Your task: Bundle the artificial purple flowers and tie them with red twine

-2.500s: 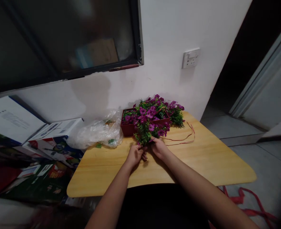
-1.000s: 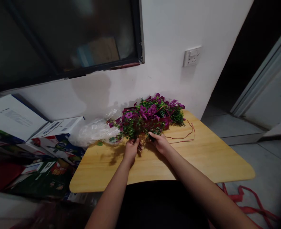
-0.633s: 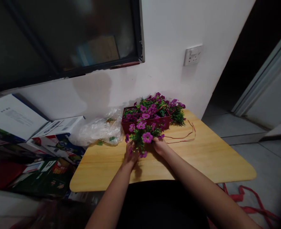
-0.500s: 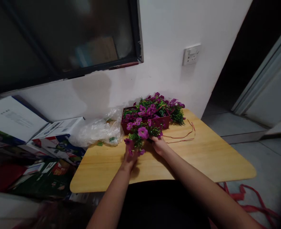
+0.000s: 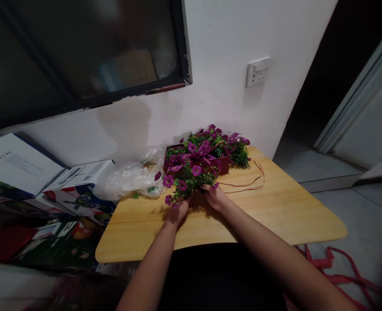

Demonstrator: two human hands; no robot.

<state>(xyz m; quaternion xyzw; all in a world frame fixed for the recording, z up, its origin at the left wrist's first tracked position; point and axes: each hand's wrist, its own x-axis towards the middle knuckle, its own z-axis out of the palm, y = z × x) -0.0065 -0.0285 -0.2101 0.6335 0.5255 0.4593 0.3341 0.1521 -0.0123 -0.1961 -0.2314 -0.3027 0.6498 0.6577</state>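
A bunch of artificial purple flowers (image 5: 196, 171) with green leaves is held in front of me, above the wooden table. My left hand (image 5: 180, 211) is closed around its lower left side, the fingers partly covered by blossoms. On the other side, my right hand (image 5: 215, 196) grips the stems, with the fingertips under the leaves. Right behind the bunch stands a dark red box (image 5: 222, 165) filled with more purple flowers and greenery. Another flower bunch (image 5: 240, 155) leans at the box's right end.
A crumpled clear plastic bag (image 5: 126, 179) with leaf bits lies left of the box. Thin red cords (image 5: 257, 177) loop on the wooden table (image 5: 275, 211). Stacked cartons (image 5: 77, 181) stand at the left; a red ribbon (image 5: 327, 261) trails on the floor at right.
The flower bunch has spread and tilted, with blossoms reaching further left. My left hand has shifted slightly right, closer to my right hand.
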